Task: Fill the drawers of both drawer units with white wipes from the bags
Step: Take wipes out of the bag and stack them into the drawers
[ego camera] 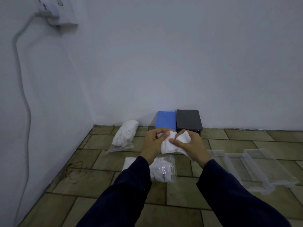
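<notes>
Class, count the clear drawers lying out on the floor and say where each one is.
3, side by side on the tiles at right: near drawer, middle drawer, far-right drawer. Their see-through edges overlap, so another might be hidden.

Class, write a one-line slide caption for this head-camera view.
Both hands grip white wipes above an open bag.

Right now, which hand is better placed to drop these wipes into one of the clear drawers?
Probably the right hand: both hands grip the white wipes, but the clear drawers lie on the floor to its side.
</notes>
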